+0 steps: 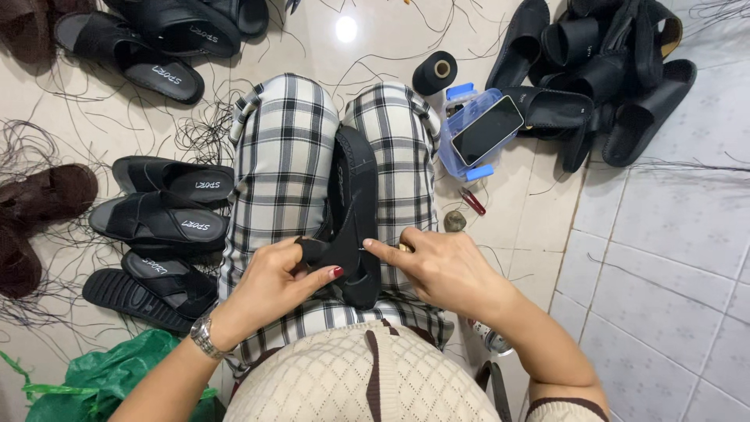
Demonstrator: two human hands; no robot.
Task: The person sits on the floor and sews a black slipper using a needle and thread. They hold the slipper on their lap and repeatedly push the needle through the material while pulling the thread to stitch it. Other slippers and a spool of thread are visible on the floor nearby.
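Sandal [353, 211] sits on edge in the gap between the knees, long axis running straight away from the body, near end at the hands. Left hand [277, 285] is closed on the strap [312, 252] at the near end, thumb underneath. Right hand [437, 266] pinches something thin against the sole edge, forefinger pointing left at it; looks like a needle, too small to confirm. Both hands touch the sandal, left has the firmer hold. Thread spool [434, 72], phone [487, 130] on a blue box [453, 148], and piles of sandals [168, 223] lie on the floor, well apart.
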